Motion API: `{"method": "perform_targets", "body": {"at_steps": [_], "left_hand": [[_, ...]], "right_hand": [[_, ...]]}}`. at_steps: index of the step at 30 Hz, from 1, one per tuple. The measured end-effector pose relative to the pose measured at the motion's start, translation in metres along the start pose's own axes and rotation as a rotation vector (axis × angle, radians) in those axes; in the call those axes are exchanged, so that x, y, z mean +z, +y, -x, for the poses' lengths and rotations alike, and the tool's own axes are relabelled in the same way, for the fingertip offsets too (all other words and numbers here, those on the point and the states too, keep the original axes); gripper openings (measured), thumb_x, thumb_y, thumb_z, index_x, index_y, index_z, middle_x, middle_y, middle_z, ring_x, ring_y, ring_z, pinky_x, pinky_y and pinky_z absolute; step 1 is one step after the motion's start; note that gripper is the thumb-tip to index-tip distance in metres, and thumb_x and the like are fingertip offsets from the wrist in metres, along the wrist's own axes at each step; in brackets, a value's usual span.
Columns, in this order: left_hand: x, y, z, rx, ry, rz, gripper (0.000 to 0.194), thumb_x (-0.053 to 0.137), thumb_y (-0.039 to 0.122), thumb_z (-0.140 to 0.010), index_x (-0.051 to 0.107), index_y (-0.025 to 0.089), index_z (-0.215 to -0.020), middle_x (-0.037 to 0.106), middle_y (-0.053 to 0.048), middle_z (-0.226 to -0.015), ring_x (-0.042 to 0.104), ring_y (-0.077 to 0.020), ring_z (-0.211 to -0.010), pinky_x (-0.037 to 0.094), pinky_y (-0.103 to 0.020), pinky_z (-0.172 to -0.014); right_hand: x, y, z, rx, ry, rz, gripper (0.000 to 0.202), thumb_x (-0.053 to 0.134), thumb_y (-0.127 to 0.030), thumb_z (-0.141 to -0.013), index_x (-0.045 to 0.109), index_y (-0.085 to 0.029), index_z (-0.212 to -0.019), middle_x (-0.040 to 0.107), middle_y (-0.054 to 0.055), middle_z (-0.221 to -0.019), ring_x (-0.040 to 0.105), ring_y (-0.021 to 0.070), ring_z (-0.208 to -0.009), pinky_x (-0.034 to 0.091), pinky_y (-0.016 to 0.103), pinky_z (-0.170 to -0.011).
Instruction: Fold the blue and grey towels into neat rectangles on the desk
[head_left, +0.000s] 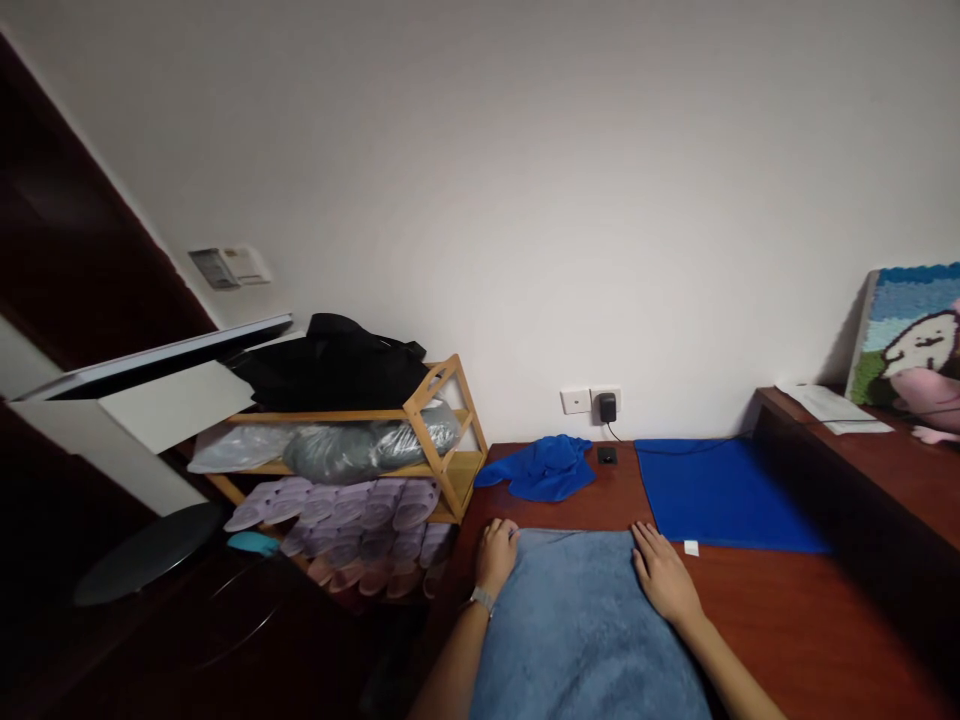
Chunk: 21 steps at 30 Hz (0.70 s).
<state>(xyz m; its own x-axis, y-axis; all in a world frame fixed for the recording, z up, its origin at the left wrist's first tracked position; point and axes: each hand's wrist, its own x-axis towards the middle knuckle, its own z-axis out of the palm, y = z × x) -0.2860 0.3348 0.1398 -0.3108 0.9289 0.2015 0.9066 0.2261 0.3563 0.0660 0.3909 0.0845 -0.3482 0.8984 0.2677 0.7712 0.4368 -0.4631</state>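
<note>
A grey-blue towel (577, 610) with a soft pile lies spread on the reddish-brown desk, its near part running out of view at the bottom. At its far left corner, my left hand (496, 560) has its fingers curled in on the edge, closed on the cloth. My right hand (666, 578) rests by the far right corner, fingers stretched out and flat along the towel's side. Beyond the towel sits a crumpled bright blue cloth (544, 468). Farther right, a flat blue cloth (727, 495) with a small white tag is laid out.
Against the wall stand a wooden rack (442, 440) with a black bag (337, 365), plastic-wrapped bundles and several lilac slippers (375, 505). A black plug (607, 405) sits in the wall socket. At right, a raised ledge (795, 410) bears papers and a fuzzy picture (911, 340).
</note>
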Motion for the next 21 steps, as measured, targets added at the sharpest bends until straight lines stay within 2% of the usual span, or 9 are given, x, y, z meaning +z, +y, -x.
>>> {"method": "perform_targets", "body": {"at_steps": [5, 8, 10, 13, 17, 19, 21], "left_hand": [[0.01, -0.008, -0.01, -0.075, 0.036, 0.033, 0.012, 0.06, 0.012, -0.093, 0.069, 0.02, -0.096, 0.071, -0.005, -0.099, 0.066, -0.0175, -0.096, 0.046, -0.026, -0.087], [0.012, -0.007, -0.014, -0.094, 0.063, 0.035, 0.018, 0.059, 0.007, -0.091, 0.068, 0.02, -0.099, 0.072, -0.005, -0.1, 0.068, -0.0176, -0.096, 0.047, -0.026, -0.086], [0.009, -0.004, -0.012, -0.098, 0.093, 0.022, 0.027, 0.055, 0.002, -0.089, 0.069, 0.019, -0.105, 0.072, -0.008, -0.105, 0.068, -0.0199, -0.101, 0.048, -0.029, -0.089], [0.004, 0.006, -0.001, -0.062, 0.147, 0.001, 0.04, 0.045, 0.002, -0.091, 0.068, 0.019, -0.119, 0.069, -0.012, -0.124, 0.063, -0.0244, -0.117, 0.047, -0.037, -0.1], [0.011, 0.018, 0.023, 0.166, 0.139, -0.057, 0.043, 0.041, 0.02, -0.1, 0.063, 0.025, -0.137, 0.058, -0.007, -0.15, 0.048, -0.0253, -0.141, 0.037, -0.043, -0.118], [0.019, 0.02, 0.033, 0.264, 0.065, -0.131, 0.046, 0.039, 0.035, -0.103, 0.055, 0.028, -0.146, 0.048, -0.005, -0.159, 0.039, -0.0265, -0.149, 0.031, -0.048, -0.123], [0.025, 0.017, 0.038, 0.262, -0.036, -0.193, 0.052, 0.035, 0.045, -0.105, 0.046, 0.03, -0.153, 0.041, -0.004, -0.164, 0.033, -0.0267, -0.152, 0.028, -0.049, -0.124]], "right_hand": [[0.004, 0.003, 0.001, -0.005, -0.072, 0.055, 0.063, 0.027, -0.04, -0.102, 0.043, -0.009, -0.154, 0.042, 0.01, -0.16, 0.032, 0.0252, -0.152, 0.027, 0.045, -0.126], [0.003, 0.003, -0.001, 0.004, -0.106, 0.096, 0.064, 0.024, -0.04, -0.103, 0.04, -0.009, -0.156, 0.039, 0.009, -0.162, 0.029, 0.0244, -0.153, 0.025, 0.045, -0.127], [0.002, 0.002, -0.003, 0.009, -0.128, 0.122, 0.064, 0.024, -0.04, -0.103, 0.039, -0.008, -0.156, 0.037, 0.01, -0.163, 0.028, 0.0245, -0.153, 0.024, 0.044, -0.127], [0.001, -0.002, -0.005, 0.015, -0.152, 0.146, 0.064, 0.023, -0.037, -0.102, 0.036, -0.008, -0.157, 0.034, 0.009, -0.164, 0.025, 0.0242, -0.154, 0.024, 0.045, -0.127], [0.002, -0.011, -0.001, -0.013, -0.12, 0.152, 0.066, 0.023, -0.044, -0.103, 0.031, -0.011, -0.16, 0.027, 0.006, -0.167, 0.019, 0.0225, -0.156, 0.019, 0.043, -0.128], [0.004, -0.014, 0.003, 0.005, -0.144, 0.162, 0.068, 0.023, -0.049, -0.103, 0.031, -0.012, -0.16, 0.027, 0.005, -0.167, 0.019, 0.0226, -0.156, 0.018, 0.042, -0.128], [0.005, -0.015, 0.006, 0.035, -0.184, 0.18, 0.07, 0.022, -0.052, -0.103, 0.03, -0.012, -0.16, 0.026, 0.004, -0.167, 0.018, 0.0228, -0.156, 0.017, 0.042, -0.128]]}}
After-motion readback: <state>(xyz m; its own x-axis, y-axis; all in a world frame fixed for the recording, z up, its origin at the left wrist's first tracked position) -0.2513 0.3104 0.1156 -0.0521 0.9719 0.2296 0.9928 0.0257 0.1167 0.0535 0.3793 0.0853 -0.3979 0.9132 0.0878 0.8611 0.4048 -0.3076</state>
